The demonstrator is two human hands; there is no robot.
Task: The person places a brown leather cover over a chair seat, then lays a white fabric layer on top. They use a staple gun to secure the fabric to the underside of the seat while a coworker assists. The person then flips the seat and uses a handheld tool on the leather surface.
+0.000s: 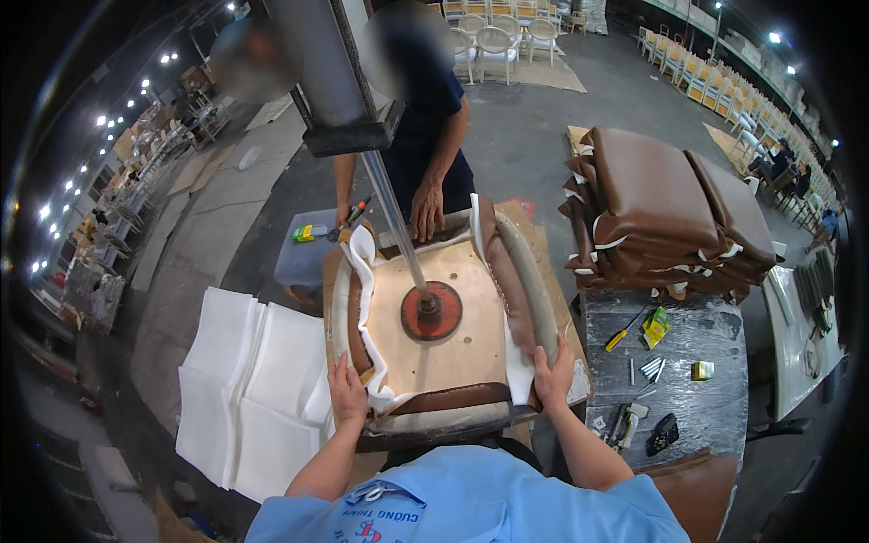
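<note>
An upside-down chair seat lies before me, its plywood board (453,362) facing up. White foam (379,362) and brown leather-like cover (509,294) stick up round the board, inside a grey rounded frame (540,308). A red press disc (432,312) on a metal rod (396,217) rests on the board. My left hand (348,391) grips the frame's near left side. At the near right, my right hand (554,373) is closed round the same frame. Opposite me, a co-worker's hand (427,208) touches the far edge; their other hand (344,214) is by a hand tool (356,214).
Brown padded seats (656,195) are stacked at the right. Below them, a plastic-covered table (697,330) carries a yellow screwdriver (617,339), small boxes and metal pieces. White foam sheets (262,389) lie at the left. The press column (337,81) rises beyond the seat.
</note>
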